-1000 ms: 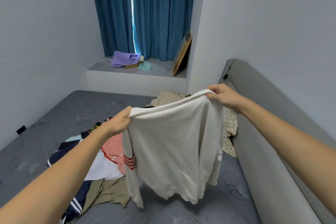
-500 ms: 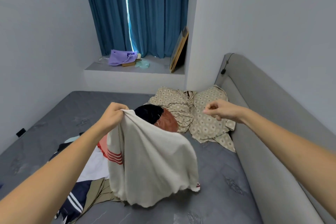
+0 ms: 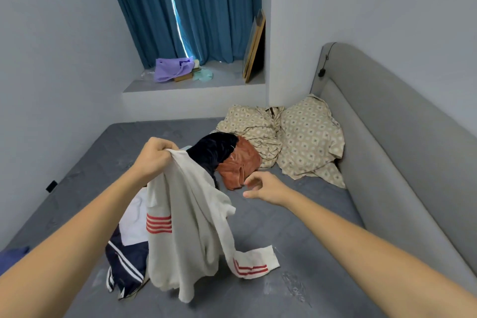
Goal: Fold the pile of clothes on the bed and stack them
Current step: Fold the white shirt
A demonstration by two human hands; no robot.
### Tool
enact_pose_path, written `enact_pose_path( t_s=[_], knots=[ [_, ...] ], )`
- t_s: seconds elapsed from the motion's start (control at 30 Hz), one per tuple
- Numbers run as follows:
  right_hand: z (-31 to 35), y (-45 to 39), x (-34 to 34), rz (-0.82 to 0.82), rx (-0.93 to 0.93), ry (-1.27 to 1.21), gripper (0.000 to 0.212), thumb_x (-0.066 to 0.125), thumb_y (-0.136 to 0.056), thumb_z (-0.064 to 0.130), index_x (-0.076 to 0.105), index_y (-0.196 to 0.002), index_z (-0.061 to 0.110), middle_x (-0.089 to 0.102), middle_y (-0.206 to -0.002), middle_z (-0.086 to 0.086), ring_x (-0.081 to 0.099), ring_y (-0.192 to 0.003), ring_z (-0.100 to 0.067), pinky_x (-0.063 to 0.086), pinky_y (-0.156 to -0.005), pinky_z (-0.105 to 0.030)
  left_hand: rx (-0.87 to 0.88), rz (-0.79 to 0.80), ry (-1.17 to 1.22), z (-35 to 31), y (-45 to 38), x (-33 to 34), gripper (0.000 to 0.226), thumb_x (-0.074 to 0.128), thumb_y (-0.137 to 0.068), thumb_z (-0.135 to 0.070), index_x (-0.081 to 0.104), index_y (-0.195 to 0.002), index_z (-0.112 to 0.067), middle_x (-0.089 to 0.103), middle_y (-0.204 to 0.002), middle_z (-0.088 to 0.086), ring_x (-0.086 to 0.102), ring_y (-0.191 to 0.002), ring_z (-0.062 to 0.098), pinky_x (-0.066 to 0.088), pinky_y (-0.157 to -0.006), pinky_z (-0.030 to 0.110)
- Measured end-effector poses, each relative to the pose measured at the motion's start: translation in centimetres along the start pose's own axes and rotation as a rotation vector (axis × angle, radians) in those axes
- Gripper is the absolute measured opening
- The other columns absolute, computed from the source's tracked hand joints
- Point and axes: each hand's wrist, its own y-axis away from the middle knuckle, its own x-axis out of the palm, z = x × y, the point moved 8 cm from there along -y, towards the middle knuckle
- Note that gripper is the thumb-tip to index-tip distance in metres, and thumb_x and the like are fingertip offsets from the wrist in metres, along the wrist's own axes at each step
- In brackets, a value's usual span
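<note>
The left hand (image 3: 157, 153), left of the frame's centre, grips a bunched edge of the cream sweater (image 3: 185, 217) in a closed fist. The sweater hangs from that fist down toward the lower middle of the frame, with red stripes on the sleeve directly below the hand and on a second sleeve whose cuff lies flat on the grey bed (image 3: 296, 227) at lower centre. The right hand (image 3: 267, 187), just right of centre, holds nothing: its fingers are loosely curled with thumb and forefinger apart, and it hovers near the sweater's upper right fold without touching it.

Behind the sweater, at mid-frame, a black garment (image 3: 214, 148) lies against a rust-orange garment (image 3: 238, 162), the right hand just in front of the orange one. Under and left of the hanging sweater, at lower left, lie a white garment (image 3: 134, 222) and a navy garment with white stripes (image 3: 126, 266).

Two patterned pillows (image 3: 307, 137) sit right of centre against the grey headboard (image 3: 387, 121). In the upper middle, blue curtains (image 3: 204, 8) hang above a ledge holding a purple bag (image 3: 170, 68) and a leaning wooden frame (image 3: 255, 46).
</note>
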Motion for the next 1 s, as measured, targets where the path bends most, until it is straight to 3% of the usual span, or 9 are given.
enact_pose_path(
  t_s=[0.17,0.3,0.4,0.47,0.53,0.63,0.7,0.83,1.0],
  knots=[
    [0.0,1.5,8.9,0.206,0.123,0.05,0.097,0.089,-0.065,0.063,0.058,-0.14,0.011,0.061,-0.14,-0.01,0.06,-0.126,-0.028,0.048,-0.111,-0.048,0.011,-0.07,0.073,-2.5,1.1,-1.9,0.022,0.056,-0.073,-0.017,0.076,-0.065,-0.012,0.074,-0.069,0.002,0.067,-0.072,0.018,0.051,-0.067,0.03],
    [-1.5,2.3,12.7,0.09,0.27,0.058,0.126,0.09,-0.064,0.059,0.024,-0.161,0.013,0.034,-0.16,-0.008,0.041,-0.145,-0.03,0.043,-0.113,-0.043,-0.001,-0.097,0.099,-3.3,1.1,-2.9,0.028,0.051,-0.067,-0.021,0.079,-0.068,-0.018,0.076,-0.072,-0.006,0.069,-0.08,0.016,0.05,-0.069,0.031],
    [-3.1,2.7,13.7,0.02,0.404,-0.17,0.088,0.089,-0.075,0.044,0.047,-0.146,0.01,0.056,-0.142,-0.007,0.056,-0.13,-0.025,0.048,-0.098,-0.031,-0.015,-0.11,0.143,-3.1,0.9,-3.3,0.029,0.05,-0.067,-0.018,0.079,-0.067,-0.022,0.076,-0.072,-0.006,0.068,-0.079,0.018,0.049,-0.069,0.031],
    [-3.3,2.5,13.7,-0.017,0.393,-0.348,0.04,0.084,-0.083,0.033,0.068,-0.115,0.013,0.069,-0.108,0.002,0.066,-0.099,-0.015,0.049,-0.077,-0.018,-0.015,-0.127,0.158,-3.1,0.7,-3.5,0.034,0.047,-0.067,-0.011,0.08,-0.069,-0.023,0.076,-0.073,-0.006,0.068,-0.079,0.018,0.048,-0.069,0.031],
    [-2.8,2.5,12.8,-0.08,0.342,-0.47,0.012,0.077,-0.09,0.023,0.07,-0.092,0.014,0.066,-0.082,0.007,0.06,-0.075,-0.008,0.044,-0.057,-0.012,-0.011,-0.131,0.171,-3.0,0.4,-3.3,0.039,0.047,-0.072,-0.003,0.08,-0.07,-0.023,0.077,-0.074,-0.005,0.069,-0.08,0.018,0.05,-0.071,0.031],
    [-1.7,2.7,9.8,-0.16,0.268,-0.521,0.014,0.064,-0.096,0.015,0.071,-0.108,0.017,0.07,-0.091,0.005,0.063,-0.081,-0.008,0.047,-0.064,-0.018,-0.007,-0.138,0.172,-2.7,0.1,-3.4,0.04,0.046,-0.073,-0.001,0.08,-0.07,-0.023,0.077,-0.074,-0.006,0.068,-0.078,0.016,0.049,-0.068,0.029],
    [-1.2,2.9,6.9,-0.196,0.21,-0.494,0.018,0.059,-0.096,0.009,0.071,-0.101,0.021,0.069,-0.086,0.007,0.062,-0.079,-0.012,0.047,-0.066,-0.023,0.007,-0.15,0.147,-2.4,0.0,-3.9,0.041,0.044,-0.072,-0.004,0.08,-0.071,-0.024,0.077,-0.075,-0.007,0.069,-0.081,0.016,0.049,-0.068,0.03],
    [-0.6,2.3,0.7,-0.16,0.173,-0.398,0.019,0.061,-0.095,0.008,0.074,-0.107,0.002,0.075,-0.098,-0.019,0.066,-0.086,-0.025,0.046,-0.075,-0.034,0.027,-0.143,0.057,-0.9,-0.6,-5.1,0.049,0.041,-0.073,0.001,0.08,-0.072,-0.028,0.076,-0.077,-0.011,0.068,-0.089,0.014,0.048,-0.07,0.031],
    [3.0,1.6,-6.4,-0.158,0.075,-0.253,0.016,0.067,-0.098,0.016,0.076,-0.108,0.008,0.076,-0.104,-0.01,0.069,-0.09,-0.022,0.05,-0.082,-0.035,0.032,-0.044,-0.107,1.7,-1.0,-5.2,0.052,0.042,-0.079,0.007,0.08,-0.077,-0.029,0.077,-0.087,-0.009,0.066,-0.093,0.012,0.048,-0.071,0.03]
  ],
)
